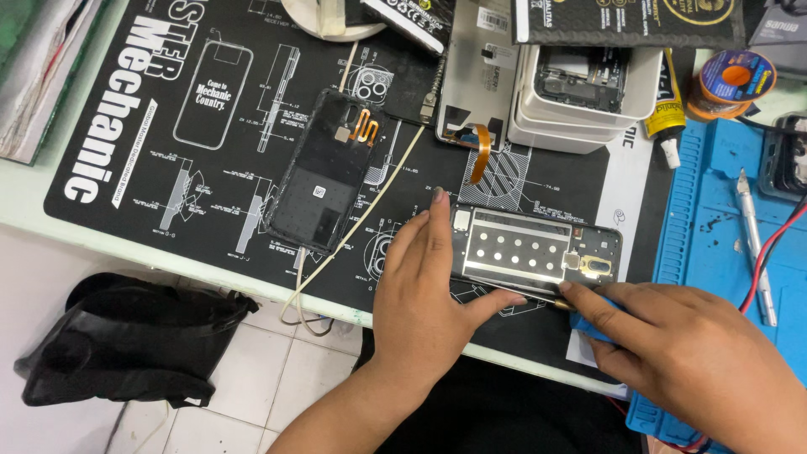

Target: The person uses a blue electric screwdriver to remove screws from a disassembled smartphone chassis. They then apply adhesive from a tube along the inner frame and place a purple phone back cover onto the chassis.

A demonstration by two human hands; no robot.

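Observation:
An opened phone body point(538, 249) with a metal shield plate lies flat on the black work mat point(210, 151). My left hand point(424, 294) grips its left end, fingers on the far edge and thumb along the near edge. My right hand point(672, 349) holds a blue-handled tool point(588, 319) whose thin tip touches the phone's near edge by the thumb. A detached black back cover point(324, 172) with an orange coil lies to the left on the mat.
White boxes point(580, 92) holding phone parts stand at the back, beside a grey panel point(475, 76) with an orange flex cable. A glue tube point(668, 109), a solder spool point(731, 80), a blue mat point(723, 210) with a knife and a red wire lie right. A black bag point(126, 336) is on the floor.

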